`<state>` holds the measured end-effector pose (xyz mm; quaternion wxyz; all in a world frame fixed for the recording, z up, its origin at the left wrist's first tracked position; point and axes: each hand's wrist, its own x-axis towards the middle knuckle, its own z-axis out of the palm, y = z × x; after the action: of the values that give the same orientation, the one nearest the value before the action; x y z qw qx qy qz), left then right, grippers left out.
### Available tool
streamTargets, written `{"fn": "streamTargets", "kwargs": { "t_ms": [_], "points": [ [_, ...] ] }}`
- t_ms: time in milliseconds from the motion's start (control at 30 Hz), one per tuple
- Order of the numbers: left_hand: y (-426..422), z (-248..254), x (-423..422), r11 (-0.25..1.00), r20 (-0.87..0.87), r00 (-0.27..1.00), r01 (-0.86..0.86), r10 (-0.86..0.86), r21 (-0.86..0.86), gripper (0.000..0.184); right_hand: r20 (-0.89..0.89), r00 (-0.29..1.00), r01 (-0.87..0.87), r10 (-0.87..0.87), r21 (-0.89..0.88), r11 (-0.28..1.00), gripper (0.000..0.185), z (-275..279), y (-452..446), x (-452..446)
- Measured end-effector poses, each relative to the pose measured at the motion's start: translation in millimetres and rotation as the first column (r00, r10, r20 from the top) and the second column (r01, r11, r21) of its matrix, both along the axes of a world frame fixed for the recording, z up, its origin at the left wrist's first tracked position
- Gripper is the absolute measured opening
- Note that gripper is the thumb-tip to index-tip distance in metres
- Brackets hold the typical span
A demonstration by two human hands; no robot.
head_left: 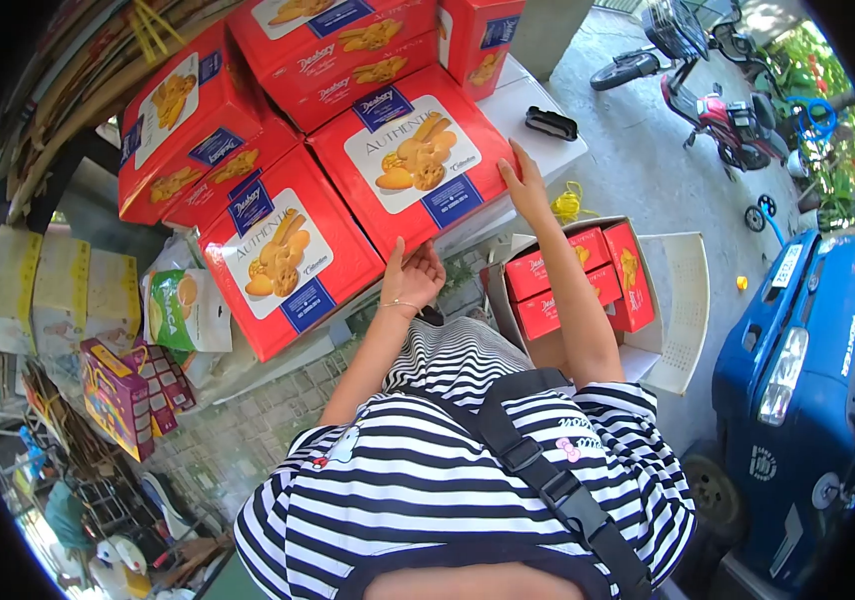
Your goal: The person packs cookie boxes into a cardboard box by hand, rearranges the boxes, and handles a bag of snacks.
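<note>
Several red biscuit boxes are stacked on a white table (538, 155). My right hand (526, 183) touches the right edge of the front box (413, 160), its fingers stretched out along the side. At the near edge of that same box is my left hand (416, 278), palm turned up and fingers loosely apart, gripping nothing that shows. Left of it lies another red box (283, 255), with more boxes (193, 110) behind. A black tray-like item (552, 124) rests on the table to the right.
An open carton (663, 300) holding smaller red boxes (565, 270) stands on the floor at the right, beside a white crate (685, 310). Farther right are a blue vehicle (798, 400) and a motorbike (718, 110). Yellow-white packs (58, 290) and a green bag (176, 310) lie left.
</note>
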<state>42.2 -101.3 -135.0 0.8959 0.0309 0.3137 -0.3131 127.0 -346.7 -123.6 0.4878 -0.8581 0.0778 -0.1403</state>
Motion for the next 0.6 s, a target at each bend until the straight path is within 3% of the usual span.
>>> {"fn": "streamTargets", "kwargs": {
  "t_ms": [67, 100, 167, 200, 300, 367, 400, 467, 500, 533, 600],
  "points": [
    [-11.7, -4.1, -5.5, 0.999, 0.062, 0.998, 0.007, -0.010, 0.045, 0.040, 0.252, 0.962, 0.163, -0.109, -0.208, 0.964, 0.059, -17.3, 2.4, -5.8],
    [-16.4, -6.0, -7.8, 0.997, 0.124, 0.992, -0.002, -0.008, 0.083, 0.037, 0.233, 0.960, 0.194, -0.153, -0.164, 0.967, 0.062, -16.4, 4.4, -16.2],
    [-24.6, -4.4, -8.5, 0.993, 0.137, 0.988, 0.065, -0.077, 0.095, 0.035, 0.097, 0.937, 0.314, -0.335, 0.188, 0.931, 0.058, -9.6, 13.7, -45.3],
    [-30.0, -4.1, -8.9, 0.990, 0.152, 0.982, 0.094, -0.109, 0.100, 0.033, 0.115, 0.903, 0.385, -0.414, 0.207, 0.899, 0.055, -18.1, 14.1, -61.1],
    [-44.1, -17.0, -9.3, 0.976, 0.141, 0.966, 0.211, -0.216, 0.050, 0.032, 0.119, 0.860, 0.497, -0.497, 0.029, 0.867, 0.054, -47.9, 4.9, -126.8],
    [-56.8, -28.3, -13.2, 0.953, 0.137, 0.943, 0.302, -0.304, 0.037, 0.033, 0.067, 0.789, 0.608, -0.610, -0.216, 0.764, 0.057, -72.8, -2.6, -176.1],
    [-65.0, -30.1, -16.4, 0.928, 0.120, 0.920, 0.371, -0.373, 0.039, 0.033, -0.031, 0.742, 0.641, -0.670, -0.262, 0.722, 0.065, -79.4, -7.6, -200.2],
    [-80.5, -38.6, -24.1, 0.863, 0.125, 0.855, 0.503, -0.504, 0.041, 0.037, -0.185, 0.519, 0.723, -0.835, -0.426, 0.544, 0.077, -94.6, -10.1, -234.8],
    [-89.8, -38.0, -28.9, 0.822, 0.129, 0.812, 0.568, -0.569, 0.045, 0.038, -0.317, 0.438, 0.718, -0.841, -0.440, 0.540, 0.096, -96.1, -13.4, -246.8],
    [-100.4, -37.2, -34.4, 0.775, 0.135, 0.765, 0.630, -0.630, 0.050, 0.039, -0.319, 0.417, 0.729, -0.851, -0.443, 0.522, 0.096, -99.1, -16.3, -253.3],
    [-120.3, -39.6, -45.3, 0.660, 0.128, 0.650, 0.747, -0.749, 0.077, 0.040, -0.612, 0.286, 0.732, -0.737, -0.356, 0.580, 0.114, -104.8, -21.6, -258.0]
  ]
}}
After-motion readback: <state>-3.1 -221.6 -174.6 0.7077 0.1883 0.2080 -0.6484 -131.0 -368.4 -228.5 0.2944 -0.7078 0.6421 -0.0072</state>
